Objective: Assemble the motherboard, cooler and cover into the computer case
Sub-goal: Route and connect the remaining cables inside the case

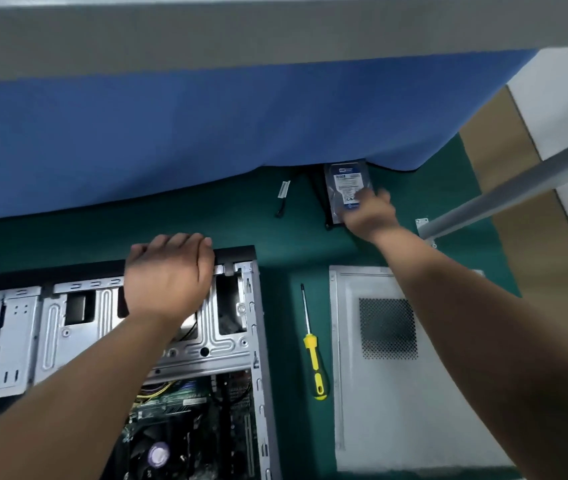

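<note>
An open computer case [119, 341] lies on its side at the left of the green desk [289, 237], its metal drive bays facing up and the motherboard [178, 410] showing in the lower half, with a round cooler fan [157, 455] near the bottom edge. The person's left hand [168, 271] rests over the case's far black rim, fingers curled down across the edge, and the forearm crosses the drive bays and hides part of them.

Just right of the case a screwdriver [313, 355] with a yellow handle lies on the desk, tip pointing away from the person. Beyond it, near the hem of a blue cloth [206, 126], sits a small loose cable [282, 199].

Farther right, the right hand [369, 213] reaches to the hard drive [346, 183] lying at the cloth's edge; the grip is blurred, fingers over the drive's near end, and whether they have closed on it cannot be told.

The grey side cover [365, 410] with its mesh vent lies flat at the right, partly hidden by the right forearm. A grey pole [518, 188] slants across the far right corner.
</note>
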`<state>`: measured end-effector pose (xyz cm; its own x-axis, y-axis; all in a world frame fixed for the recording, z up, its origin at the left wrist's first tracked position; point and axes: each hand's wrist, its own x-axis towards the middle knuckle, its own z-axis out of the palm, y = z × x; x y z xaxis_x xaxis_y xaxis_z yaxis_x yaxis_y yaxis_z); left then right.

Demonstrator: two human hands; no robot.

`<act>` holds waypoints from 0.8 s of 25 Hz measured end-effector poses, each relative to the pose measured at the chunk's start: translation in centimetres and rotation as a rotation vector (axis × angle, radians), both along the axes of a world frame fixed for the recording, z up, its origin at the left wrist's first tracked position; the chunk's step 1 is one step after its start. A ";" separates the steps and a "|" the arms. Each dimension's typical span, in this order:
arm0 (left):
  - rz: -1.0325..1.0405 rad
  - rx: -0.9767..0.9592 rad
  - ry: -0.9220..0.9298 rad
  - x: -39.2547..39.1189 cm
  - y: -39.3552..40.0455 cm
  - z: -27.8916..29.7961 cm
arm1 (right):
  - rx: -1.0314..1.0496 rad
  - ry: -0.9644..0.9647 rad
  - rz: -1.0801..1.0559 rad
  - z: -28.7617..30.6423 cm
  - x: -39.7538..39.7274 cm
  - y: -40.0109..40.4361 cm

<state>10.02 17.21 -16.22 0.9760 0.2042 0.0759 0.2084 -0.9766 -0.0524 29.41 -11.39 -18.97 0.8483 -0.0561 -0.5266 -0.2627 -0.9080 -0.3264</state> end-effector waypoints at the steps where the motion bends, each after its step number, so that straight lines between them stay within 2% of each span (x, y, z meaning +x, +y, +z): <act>1: 0.001 0.011 -0.004 0.0 0.0 -0.3 | -0.023 0.030 -0.015 -0.7 1.1 0.6; 6: 0.010 0.002 -0.019 -0.1 0.0 -0.6 | -0.204 -0.028 -0.105 -3.6 3.1 2.6; 12: 0.000 -0.009 -0.102 -0.1 0.0 -1.0 | -0.250 -0.043 -0.086 -3.1 3.4 2.0; 18: 0.007 -0.066 -0.127 -0.1 0.0 -0.9 | -0.247 -0.051 -0.074 1.3 -2.9 0.6; 20: -0.008 -0.109 -0.105 -0.4 0.1 -0.8 | -0.185 -0.066 -0.083 3.2 -6.4 0.6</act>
